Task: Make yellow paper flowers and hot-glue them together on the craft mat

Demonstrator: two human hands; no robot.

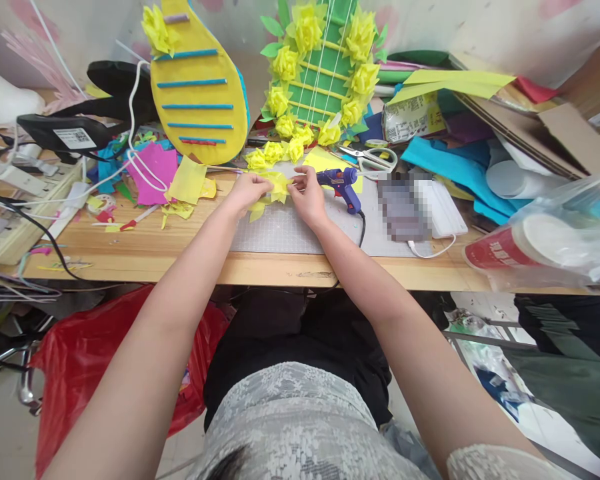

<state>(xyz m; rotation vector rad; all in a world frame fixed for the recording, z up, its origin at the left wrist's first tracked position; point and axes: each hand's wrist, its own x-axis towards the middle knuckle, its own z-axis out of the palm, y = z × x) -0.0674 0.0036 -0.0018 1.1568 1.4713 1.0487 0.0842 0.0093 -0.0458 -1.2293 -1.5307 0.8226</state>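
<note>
Over the grey cutting mat (pixel 280 233), a piece of yellow flower-shaped paper (pixel 279 186) is between my two hands. My left hand (pixel 250 192) pinches its left side. On the other side, the fingers of my right hand (pixel 308 196) close on its right edge. Just behind lie several finished yellow paper flowers (pixel 273 153). A blue hot glue gun (pixel 349 188) rests to the right of my right hand, and scissors (pixel 373 160) are behind it.
A yellow pear-shaped board with blue strips (pixel 197 100) and a green one edged with flowers (pixel 313 93) stand at the back. To the right are a blurred phone (pixel 405 207), a white power bank (pixel 441 207) and a bagged cup (pixel 505 250). Cables and paper scraps (pixel 155 173) crowd the left.
</note>
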